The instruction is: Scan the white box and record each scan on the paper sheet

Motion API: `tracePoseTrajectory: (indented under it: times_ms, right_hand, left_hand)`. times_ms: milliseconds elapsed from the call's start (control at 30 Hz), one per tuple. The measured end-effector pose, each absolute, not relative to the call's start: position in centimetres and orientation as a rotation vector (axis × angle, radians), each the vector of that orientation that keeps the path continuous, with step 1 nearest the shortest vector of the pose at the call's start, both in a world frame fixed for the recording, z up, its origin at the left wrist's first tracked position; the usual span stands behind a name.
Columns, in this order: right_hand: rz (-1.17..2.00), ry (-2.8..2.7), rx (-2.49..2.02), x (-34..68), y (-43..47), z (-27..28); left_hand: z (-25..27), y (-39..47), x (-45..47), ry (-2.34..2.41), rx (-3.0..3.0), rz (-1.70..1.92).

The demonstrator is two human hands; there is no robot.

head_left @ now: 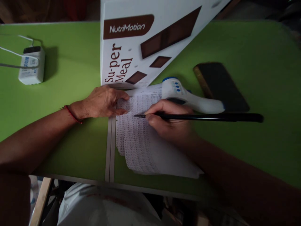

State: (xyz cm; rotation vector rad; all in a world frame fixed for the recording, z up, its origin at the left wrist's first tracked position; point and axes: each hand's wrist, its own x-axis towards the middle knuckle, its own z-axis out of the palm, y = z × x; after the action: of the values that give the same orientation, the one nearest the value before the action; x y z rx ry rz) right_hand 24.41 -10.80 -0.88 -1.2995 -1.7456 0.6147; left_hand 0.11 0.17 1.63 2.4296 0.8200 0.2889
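Sheets of paper (138, 141) covered in rows of small writing lie in a stack on the green table (77, 147). My right hand (171, 121) is closed around a black pen (218, 117), its tip at the written rows and its long barrel pointing right. At the left edge of the sheets, my left hand (105, 102) rests with thumb and a finger spread apart on the paper. A white and blue handheld infrared thermometer (188, 97) lies on the far right part of the paper, partly behind my right hand.
A large white box (131, 56) marked NutriMotion stands just beyond the papers. A dark phone-like slab (223, 84) lies to the right. On the left sits a white power adapter (33, 67) with cables. A white bag (105, 207) is below the table's near edge.
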Motion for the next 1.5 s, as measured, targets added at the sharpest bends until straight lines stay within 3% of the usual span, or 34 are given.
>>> tracePoseTrajectory:
  times_ms: [800,967,1100,1233,1333,1367,1500]
  right_hand:
    - [0.633,-1.756,-1.301,25.0,-10.9,-1.1]
    - [0.467,-1.73,-1.281,24.9,-11.1,-1.4]
    - [0.169,-1.956,-1.133,25.2,-11.0,-1.2]
    - [-0.089,-2.414,-1.068,26.2,-10.5,-0.5]
    - [-0.254,-2.53,-1.081,26.7,-10.5,0.5]
    - [-0.31,-2.506,-1.118,26.9,-10.5,0.9]
    - [-0.558,-2.288,-1.527,29.0,-10.2,1.7]
  left_hand:
    - [0.8,0.6,-0.1,0.758,2.385,0.387]
    - [0.3,0.4,-0.4,0.718,2.542,0.398]
    - [0.0,0.3,-0.6,0.524,2.848,0.782]
    - [0.8,0.8,-0.1,0.328,3.034,1.562]
    - [1.0,1.6,0.1,0.333,2.802,2.116]
    - [0.8,1.9,0.0,0.432,2.678,2.146]
    - [-1.5,3.9,-0.9,0.896,2.349,1.675]
